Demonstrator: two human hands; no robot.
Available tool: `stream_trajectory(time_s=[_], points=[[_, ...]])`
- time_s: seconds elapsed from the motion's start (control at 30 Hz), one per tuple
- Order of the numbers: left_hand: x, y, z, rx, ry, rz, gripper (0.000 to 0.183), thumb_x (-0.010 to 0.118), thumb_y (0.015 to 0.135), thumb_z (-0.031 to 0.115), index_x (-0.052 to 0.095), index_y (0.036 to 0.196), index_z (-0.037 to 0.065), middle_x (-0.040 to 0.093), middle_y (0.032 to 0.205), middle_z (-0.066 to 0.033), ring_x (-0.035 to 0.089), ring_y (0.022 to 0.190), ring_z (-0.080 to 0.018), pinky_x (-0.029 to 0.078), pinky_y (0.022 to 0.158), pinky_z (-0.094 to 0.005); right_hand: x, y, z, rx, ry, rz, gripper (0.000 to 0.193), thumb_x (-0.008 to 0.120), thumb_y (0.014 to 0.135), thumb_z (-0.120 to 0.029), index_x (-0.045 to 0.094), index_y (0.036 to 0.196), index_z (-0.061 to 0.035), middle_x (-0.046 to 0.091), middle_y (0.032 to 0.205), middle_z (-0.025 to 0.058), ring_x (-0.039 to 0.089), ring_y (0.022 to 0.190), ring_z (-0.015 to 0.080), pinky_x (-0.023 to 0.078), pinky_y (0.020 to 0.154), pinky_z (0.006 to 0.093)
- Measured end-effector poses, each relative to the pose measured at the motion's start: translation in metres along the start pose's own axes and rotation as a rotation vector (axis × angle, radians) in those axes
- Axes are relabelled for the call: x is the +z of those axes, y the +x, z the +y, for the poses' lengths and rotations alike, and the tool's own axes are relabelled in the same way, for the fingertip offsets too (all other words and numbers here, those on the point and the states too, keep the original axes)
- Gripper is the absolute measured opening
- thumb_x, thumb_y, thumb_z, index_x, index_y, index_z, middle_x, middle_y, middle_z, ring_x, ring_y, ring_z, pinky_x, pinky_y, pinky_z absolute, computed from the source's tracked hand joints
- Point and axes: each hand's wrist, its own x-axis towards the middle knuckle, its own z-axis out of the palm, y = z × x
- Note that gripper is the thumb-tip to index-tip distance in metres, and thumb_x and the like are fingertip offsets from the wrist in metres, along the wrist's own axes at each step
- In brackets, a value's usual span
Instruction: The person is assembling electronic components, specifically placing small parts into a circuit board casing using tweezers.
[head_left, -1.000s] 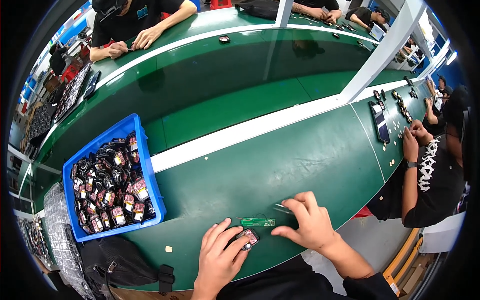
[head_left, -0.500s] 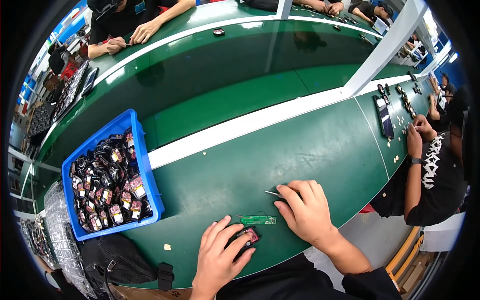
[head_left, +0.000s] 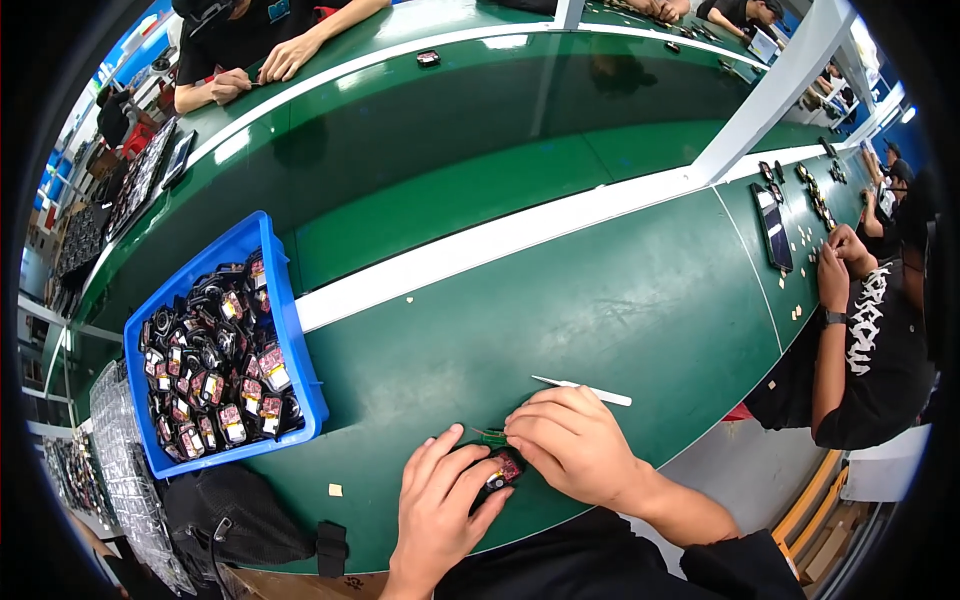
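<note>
My left hand (head_left: 440,505) is closed around a small black-cased device (head_left: 503,470) with a pinkish circuit board in it, held down on the green bench. Just to its right, my right hand (head_left: 580,448) pinches a narrow green circuit board (head_left: 490,437); only the board's left end shows past my fingertips, with a thin wire by it. White tweezers (head_left: 600,394) lie on the bench just beyond my right hand, points to the left.
A blue bin (head_left: 313,385) heaped with similar devices stands at the left, a black bag (head_left: 235,520) in front of it. A small pale square (head_left: 335,490) lies near the bag. At right, a co-worker sits by a phone (head_left: 772,228); another works across the belt (head_left: 450,195).
My right hand has let go of the tweezers, now lying on the bench, and has moved left and nearer onto the green circuit board. My left hand stays on the device.
</note>
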Motion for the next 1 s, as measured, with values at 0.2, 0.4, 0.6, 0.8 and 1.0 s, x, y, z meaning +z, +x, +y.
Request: stream_trajectory(time_s=[0.2,0.4,0.6,0.8,1.0], points=[[-0.002,0.001,-0.001,-0.029,-0.087,0.035,0.047,0.089,0.066,0.011,0.068,0.108,0.009,0.069,0.115,-0.0071,0.059,0.125,-0.0335,0.041,0.106,-0.0516,0.000,-0.010,0.003,-0.034,0.052,0.004,0.023,0.077,0.078,-0.009,0.073,0.100,-0.0084,0.065,0.087,-0.0007,0.061,0.084,0.0182,0.044,0.071,0.0332],[-0.001,0.000,-0.003,-0.025,-0.056,0.032,0.048,0.089,0.065,0.011,0.068,0.108,0.009,0.069,0.115,-0.0076,0.060,0.125,-0.0332,0.041,0.107,-0.0519,0.002,-0.015,0.000,-0.118,-0.053,-0.021,0.024,0.077,0.075,-0.010,0.076,0.099,-0.0112,0.054,0.077,-0.0035,0.053,0.072,0.0144,0.039,0.064,0.0306],[0.000,-0.001,-0.002,-0.049,-0.179,0.136,0.042,0.090,0.063,0.012,0.071,0.101,0.006,0.069,0.112,-0.0093,0.060,0.121,-0.0389,0.049,0.100,-0.0500,0.000,-0.022,-0.003,-0.190,-0.164,0.016,0.022,0.074,0.077,-0.012,0.077,0.099,-0.0105,0.049,0.075,-0.0035,0.051,0.070,0.0136,0.039,0.064,0.0294],[0.007,-0.002,-0.001,-0.005,-0.116,0.179,0.027,0.086,0.067,0.004,0.075,0.092,0.006,0.069,0.109,-0.0090,0.062,0.118,-0.0380,0.052,0.097,-0.0485,0.003,-0.021,-0.008,-0.302,-0.239,0.033,0.017,0.069,0.083,-0.012,0.076,0.098,-0.0065,0.045,0.073,-0.0026,0.049,0.067,0.0130,0.040,0.063,0.0286],[0.010,0.000,-0.002,0.015,-0.043,0.183,0.022,0.083,0.069,0.001,0.072,0.087,0.007,0.069,0.108,-0.0084,0.062,0.118,-0.0360,0.049,0.100,-0.0502,0.009,-0.025,-0.004,-0.271,-0.207,0.033,0.016,0.069,0.083,-0.011,0.075,0.097,-0.0066,0.046,0.074,-0.0024,0.049,0.066,0.0130,0.041,0.064,0.0288]])
